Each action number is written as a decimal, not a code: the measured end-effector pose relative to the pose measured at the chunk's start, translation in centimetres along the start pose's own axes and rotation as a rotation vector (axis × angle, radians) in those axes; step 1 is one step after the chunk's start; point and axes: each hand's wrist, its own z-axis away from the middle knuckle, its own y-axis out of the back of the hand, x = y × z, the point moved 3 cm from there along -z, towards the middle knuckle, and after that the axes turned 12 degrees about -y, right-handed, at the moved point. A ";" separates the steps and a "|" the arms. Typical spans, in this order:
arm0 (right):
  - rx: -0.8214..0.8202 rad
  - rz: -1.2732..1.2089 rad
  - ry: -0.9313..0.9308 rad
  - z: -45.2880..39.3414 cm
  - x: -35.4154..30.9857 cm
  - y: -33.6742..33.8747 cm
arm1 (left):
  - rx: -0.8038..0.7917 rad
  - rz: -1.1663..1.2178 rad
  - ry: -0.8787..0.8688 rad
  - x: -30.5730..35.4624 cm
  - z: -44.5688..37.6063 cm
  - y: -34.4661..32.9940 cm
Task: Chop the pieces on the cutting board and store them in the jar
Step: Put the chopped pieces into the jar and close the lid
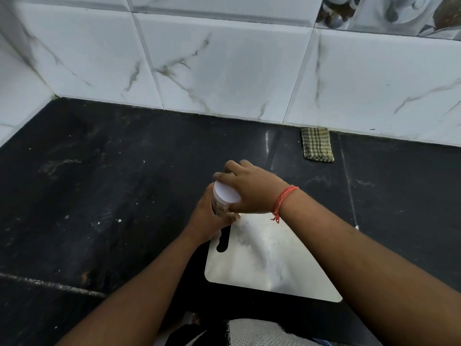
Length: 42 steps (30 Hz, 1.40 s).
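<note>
A small clear jar [219, 208] with brownish contents is held just above the far left corner of the white cutting board [269, 260]. My left hand [208, 221] grips the jar's body from the left. My right hand [252, 189] curls over its white lid [226, 193], fingers around the rim. The board lies flat on the black counter, its handle slot near my left wrist. No pieces show on the board's bare surface. No knife is in view.
A folded checked cloth [317, 144] lies by the tiled wall at the back right. The black stone counter [99, 183] extends left and behind the board. White marble-pattern tiles [224, 66] form the back wall.
</note>
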 end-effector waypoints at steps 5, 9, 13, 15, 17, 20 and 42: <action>-0.082 0.071 0.095 0.0 -0.6 0.3 | -0.012 -0.036 0.002 0.2 -0.1 -0.1; -0.103 0.080 0.108 0.0 -0.9 0.6 | -0.007 -0.050 0.001 0.4 -0.1 -0.1; -0.121 0.073 0.143 -0.1 -1.1 0.9 | -0.005 -0.052 0.012 0.4 0.0 -0.1; -0.137 0.087 0.178 -0.2 -1.2 1.0 | -0.005 -0.070 0.019 0.8 -0.1 0.0; -0.149 0.106 0.209 -0.1 -1.1 1.2 | -0.018 -0.081 0.009 1.1 -0.1 -0.1; -0.148 0.110 0.203 -0.1 -1.0 1.2 | -0.021 -0.080 0.014 1.2 -0.1 -0.1; 0.013 0.077 -0.298 0.4 -1.7 -1.0 | -0.004 -0.050 0.008 0.0 -0.6 -0.3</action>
